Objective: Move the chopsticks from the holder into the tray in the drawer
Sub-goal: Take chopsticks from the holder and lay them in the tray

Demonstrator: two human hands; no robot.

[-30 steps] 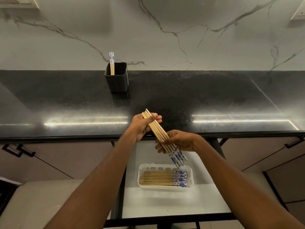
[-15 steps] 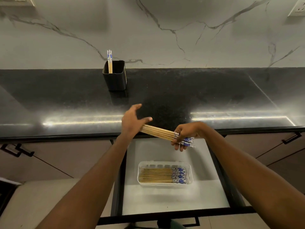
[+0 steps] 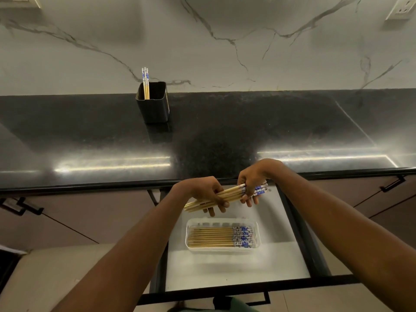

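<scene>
At 6 o'clock, nearest the camera, the black front rail of the open drawer (image 3: 236, 289) crosses the bottom of the view, and both bare forearms reach forward over it. On the drawer's white floor, just past centre, sits a clear plastic tray (image 3: 221, 248), already filled with a flat row of chopsticks (image 3: 216, 237) lying side by side, plain wooden tips toward 9 o'clock and blue-patterned ends toward 3 o'clock.

Above the tray, toward 12 o'clock, both hands hold a second bundle of chopsticks (image 3: 229, 195) in the air, apart from the tray and not touching it. The left hand (image 3: 203, 192) is wrapped around the wooden half, fingers curled under and thumb over, with the bare tips poking out toward 8 o'clock. The right hand (image 3: 253, 183) is clamped on the other half, with the blue-patterned ends showing between and past its fingers toward 3 o'clock. The bundle slopes slightly, higher at the right hand.

Beyond the hands runs the glossy black countertop (image 3: 270, 131), with strips of reflected light near its front edge. Far back at 11 o'clock a black rectangular holder (image 3: 154, 109) stands upright near the wall, with a few chopsticks (image 3: 145, 83) standing upright in its left corner, patterned ends up. Behind it rises a white marble-veined backsplash (image 3: 225, 41), with a wall socket (image 3: 403, 7) at 1 o'clock.
</scene>
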